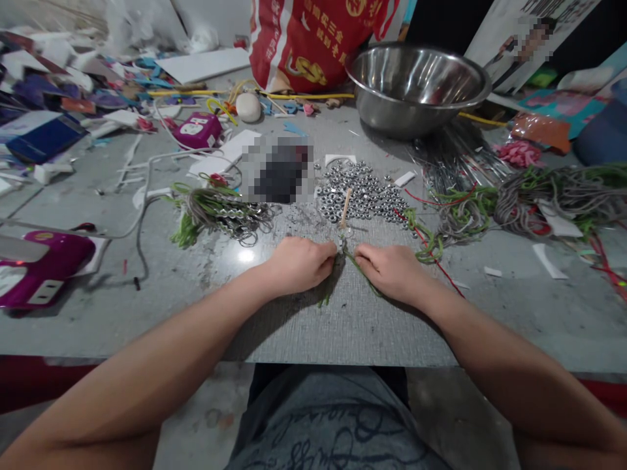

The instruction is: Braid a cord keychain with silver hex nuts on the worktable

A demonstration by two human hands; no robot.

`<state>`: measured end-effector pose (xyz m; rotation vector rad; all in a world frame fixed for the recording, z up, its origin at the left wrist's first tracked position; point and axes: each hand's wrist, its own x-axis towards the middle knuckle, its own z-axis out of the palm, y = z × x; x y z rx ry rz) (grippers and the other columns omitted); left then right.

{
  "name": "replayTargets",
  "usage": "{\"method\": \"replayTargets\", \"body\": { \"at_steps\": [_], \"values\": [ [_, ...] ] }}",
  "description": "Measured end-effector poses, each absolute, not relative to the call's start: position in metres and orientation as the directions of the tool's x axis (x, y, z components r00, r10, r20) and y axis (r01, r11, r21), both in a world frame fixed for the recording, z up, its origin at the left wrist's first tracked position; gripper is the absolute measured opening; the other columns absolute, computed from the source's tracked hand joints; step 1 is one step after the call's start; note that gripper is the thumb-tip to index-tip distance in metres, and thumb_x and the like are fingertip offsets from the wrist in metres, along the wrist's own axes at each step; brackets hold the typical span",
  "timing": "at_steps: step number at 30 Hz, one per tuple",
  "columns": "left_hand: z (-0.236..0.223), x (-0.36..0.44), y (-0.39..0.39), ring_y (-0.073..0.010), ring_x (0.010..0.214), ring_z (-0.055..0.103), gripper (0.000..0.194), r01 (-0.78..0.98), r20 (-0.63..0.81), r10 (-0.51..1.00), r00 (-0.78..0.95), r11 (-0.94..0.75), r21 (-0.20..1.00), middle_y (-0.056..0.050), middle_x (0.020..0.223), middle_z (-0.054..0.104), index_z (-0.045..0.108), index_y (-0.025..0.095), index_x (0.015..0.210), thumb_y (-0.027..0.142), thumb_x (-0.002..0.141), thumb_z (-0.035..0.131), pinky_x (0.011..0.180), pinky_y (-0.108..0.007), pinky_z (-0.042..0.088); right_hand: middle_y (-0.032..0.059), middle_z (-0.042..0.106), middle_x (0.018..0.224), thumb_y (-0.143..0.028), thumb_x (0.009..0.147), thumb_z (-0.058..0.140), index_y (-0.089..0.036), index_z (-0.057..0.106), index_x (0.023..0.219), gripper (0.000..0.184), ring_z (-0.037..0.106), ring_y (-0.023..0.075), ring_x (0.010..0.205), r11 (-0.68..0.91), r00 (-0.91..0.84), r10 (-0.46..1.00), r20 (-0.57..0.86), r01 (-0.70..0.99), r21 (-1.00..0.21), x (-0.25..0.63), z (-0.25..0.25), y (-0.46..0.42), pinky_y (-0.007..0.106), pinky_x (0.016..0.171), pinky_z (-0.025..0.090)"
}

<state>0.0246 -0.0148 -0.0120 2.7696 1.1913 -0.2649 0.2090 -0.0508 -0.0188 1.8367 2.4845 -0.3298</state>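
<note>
Near the middle of the tabletop [392, 339]: two bare hands meet almost knuckle to knuckle, with a green cord [365, 273] between them.
Left hand [306, 264]: fingers curled in and pinching at the cord; some green ends show on the tabletop just below it.
Right hand [388, 269]: fingers also bent and closed on the cord, which slants from the gap between the hands down along the palm side.
Cord: gathered in the narrow gap between the fingertips, close to a small silver bit; the detail there is too small to make out.
Wooden stick [345, 207]: pale and slim, just beyond the fingertips, at the near side of the beads.
Beads [365, 186]: a spread of shiny silver pieces ahead of the hands.
Cord bundle [215, 212]: green and grey strands with silver chain-like lengths, left of the beads, apart from the left hand.
Cord heap [522, 202]: grey and green loops to the right.
Red string [435, 256]: runs slantwise past the right hand's outer side.
Steel bowl [418, 91]: upright behind the beads, beside a red bag [313, 49] with yellow lettering.
Purple socket blocks [198, 129]: one stands toward the back left, the other at the left edge.
White stone [248, 107]: near the farther block, in front of the bag.
Blue box [42, 138]: far left, among scattered scraps [63, 72].
Dark patch [279, 171]: blurred out, between the bundle and the beads.
</note>
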Motion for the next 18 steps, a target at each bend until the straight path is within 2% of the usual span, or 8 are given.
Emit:
{"method": "replayTargets", "body": {
  "at_steps": [5, 10, 18],
  "values": [
    [-0.010, 0.023, -0.012, -0.0165, 0.054, 0.058, 0.024, 0.677, -0.232, 0.652, 0.722, -0.735, 0.040, -0.003, 0.060, 0.062, 0.059, 0.019, 0.087, 0.026, 0.084, 0.036, 0.047, -0.024, 0.028, 0.0024, 0.065, 0.070, -0.033, 0.090, 0.032, -0.021, 0.062, 0.094, 0.032, 0.050, 0.0147, 0.059, 0.292, -0.319, 0.927, -0.200, 0.944, -0.150, 0.208, -0.015, -0.050, 0.027, 0.053, 0.017],
    [-0.006, 0.019, -0.010, -0.0131, 0.055, 0.057, 0.022, 0.636, -0.234, 0.603, 0.763, -0.764, 0.108, -0.002, 0.063, 0.063, 0.059, 0.019, 0.080, 0.025, 0.083, 0.038, 0.048, -0.022, 0.027, 0.0034, 0.065, 0.070, -0.033, 0.090, 0.032, -0.021, 0.061, 0.093, 0.032, 0.050, 0.0153, 0.060, 0.295, -0.321, 0.921, -0.220, 0.945, -0.144, 0.210, -0.013, -0.050, 0.028, 0.053, 0.016],
    [-0.004, 0.012, -0.011, -0.0120, 0.051, 0.052, 0.020, 0.570, -0.242, 0.529, 0.813, -0.809, 0.147, 0.000, 0.057, 0.058, 0.059, 0.020, 0.075, 0.023, 0.082, 0.041, 0.048, -0.023, 0.024, 0.0026, 0.063, 0.067, -0.033, 0.090, 0.032, -0.020, 0.061, 0.090, 0.031, 0.047, 0.0143, 0.057, 0.290, -0.319, 0.922, -0.221, 0.945, -0.154, 0.211, -0.012, -0.051, 0.028, 0.053, 0.015]
  ]
}}
